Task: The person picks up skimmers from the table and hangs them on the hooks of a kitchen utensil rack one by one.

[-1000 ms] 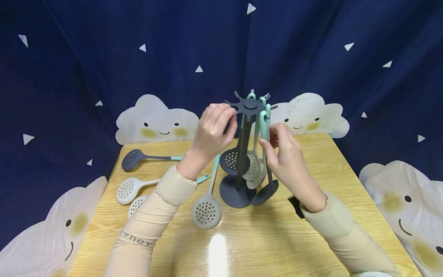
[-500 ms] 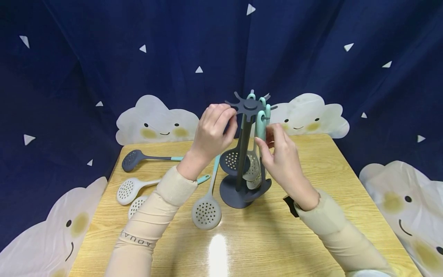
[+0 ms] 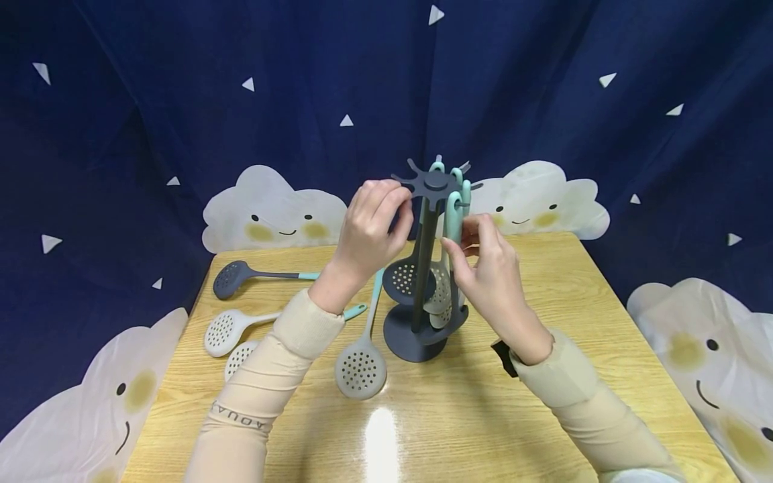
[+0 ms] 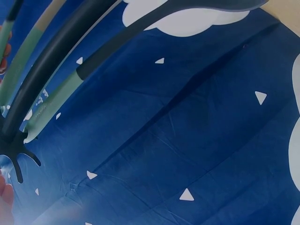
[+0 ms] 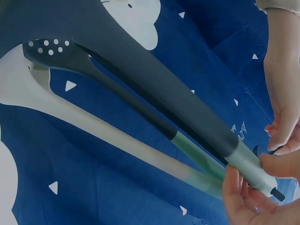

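A dark utensil rack with a round base and hooked arms on top stands on the table. My left hand pinches one of those arms on the left side. On the right, my right hand holds the mint handle of a dark ladle, thumb in front and fingers behind. The handle's looped end is on a hook, seen in the right wrist view with the hook tip poking through. Behind the ladle hang a dark slotted spoon and pale slotted utensils, partly hidden.
Left of the rack lie a dark slotted spoon, a white slotted utensil and another white one partly under the left sleeve. A grey skimmer lies just in front of the base. A blue curtain hangs behind the table.
My right hand has shifted left with the ladle's handle, and the ladle's head has swung left over the rack's base. The left hand stays where it was.
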Action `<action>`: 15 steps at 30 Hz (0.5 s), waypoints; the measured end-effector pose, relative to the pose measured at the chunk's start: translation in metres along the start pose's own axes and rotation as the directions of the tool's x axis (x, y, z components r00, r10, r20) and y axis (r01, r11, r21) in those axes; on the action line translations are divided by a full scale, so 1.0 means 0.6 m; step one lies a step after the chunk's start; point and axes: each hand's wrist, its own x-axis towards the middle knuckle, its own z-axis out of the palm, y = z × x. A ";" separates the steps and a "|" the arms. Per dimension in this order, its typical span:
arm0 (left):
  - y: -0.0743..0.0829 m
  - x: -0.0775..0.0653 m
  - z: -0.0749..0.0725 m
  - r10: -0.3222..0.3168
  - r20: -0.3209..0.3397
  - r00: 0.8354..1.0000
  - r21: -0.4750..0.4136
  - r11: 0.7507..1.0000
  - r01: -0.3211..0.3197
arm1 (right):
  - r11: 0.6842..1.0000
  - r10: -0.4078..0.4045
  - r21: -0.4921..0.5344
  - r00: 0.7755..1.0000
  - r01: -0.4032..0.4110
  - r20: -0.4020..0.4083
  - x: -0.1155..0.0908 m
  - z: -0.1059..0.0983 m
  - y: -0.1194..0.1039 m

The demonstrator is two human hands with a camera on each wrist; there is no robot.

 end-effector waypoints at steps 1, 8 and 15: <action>0.000 0.000 0.000 -0.001 -0.001 1.000 -0.001 1.000 0.001 | 1.000 0.001 0.002 1.000 -0.001 -0.001 0.000 0.000 0.000; 0.001 0.001 0.001 -0.005 -0.004 1.000 -0.002 1.000 0.005 | 1.000 -0.016 -0.025 1.000 0.016 0.019 0.000 -0.005 0.003; 0.001 0.000 0.000 -0.005 -0.004 1.000 -0.001 1.000 0.005 | 0.979 -0.143 -0.144 0.990 0.143 0.016 0.010 -0.025 0.009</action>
